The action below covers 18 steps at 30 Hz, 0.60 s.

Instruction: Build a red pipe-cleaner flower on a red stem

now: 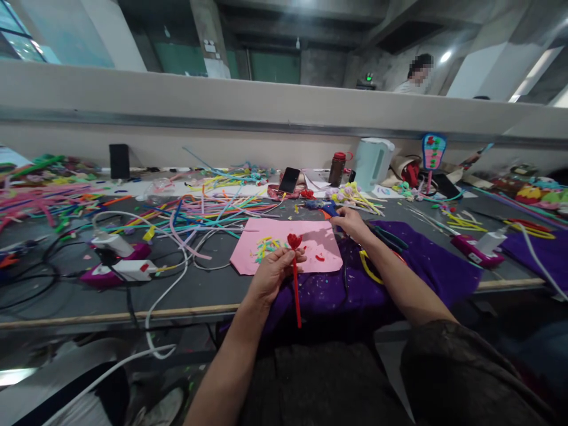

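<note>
My left hand [276, 269] pinches a red pipe-cleaner flower [294, 241] just below its cupped head. Its straight red stem hangs down toward me past the table edge. Up and to the right, my right hand [352, 223] is closed around a blue glue gun [329, 208] with an orange trigger, its nozzle pointing left. The gun is apart from the flower. Under both lies a pink sheet [310, 229], with yellow, green and teal clippings [265, 248] on its left half and red bits on its right.
Loose pipe cleaners [213, 207] cover the table's left and back. Purple power strips [119, 266] with trailing white cables stand at left and right. A purple cloth [430, 260] carries pliers [390, 236]. Behind are a phone [289, 180], a brown bottle [338, 170] and a kettle [373, 163].
</note>
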{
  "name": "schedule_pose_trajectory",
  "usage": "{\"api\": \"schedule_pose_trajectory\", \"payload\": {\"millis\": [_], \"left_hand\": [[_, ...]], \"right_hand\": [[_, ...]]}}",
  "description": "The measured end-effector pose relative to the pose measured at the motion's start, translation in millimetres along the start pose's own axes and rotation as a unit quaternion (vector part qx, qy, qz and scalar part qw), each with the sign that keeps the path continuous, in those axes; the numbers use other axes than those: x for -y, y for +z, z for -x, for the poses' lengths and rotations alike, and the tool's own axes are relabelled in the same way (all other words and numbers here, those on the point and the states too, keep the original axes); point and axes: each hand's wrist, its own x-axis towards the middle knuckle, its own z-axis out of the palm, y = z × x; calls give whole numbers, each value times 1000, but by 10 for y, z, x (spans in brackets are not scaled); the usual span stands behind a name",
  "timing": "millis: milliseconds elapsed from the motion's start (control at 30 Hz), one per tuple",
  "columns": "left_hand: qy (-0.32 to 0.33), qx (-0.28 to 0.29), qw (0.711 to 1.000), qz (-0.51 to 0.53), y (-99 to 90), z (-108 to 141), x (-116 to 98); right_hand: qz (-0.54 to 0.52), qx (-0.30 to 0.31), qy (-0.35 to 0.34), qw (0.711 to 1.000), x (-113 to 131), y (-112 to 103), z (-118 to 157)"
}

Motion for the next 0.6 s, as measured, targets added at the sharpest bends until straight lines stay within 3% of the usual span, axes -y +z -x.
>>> {"api": "schedule_pose_trajectory", "payload": {"millis": [133,300,467,600], "left_hand": [[42,-12,999,12,0,14,-31],[82,-60,987,122,-25,14,-65],[100,-86,978,161,-41,12,-81],[107,-89,976,169,-58,2,-75]], "right_hand": [[-115,15,-7,993,24,-22,35],[-183,31,-22,982,23,-33,80],[-99,-7,-111,989,-49,-5,57],[-89,-20,-115,989,-77,0,57]]}}
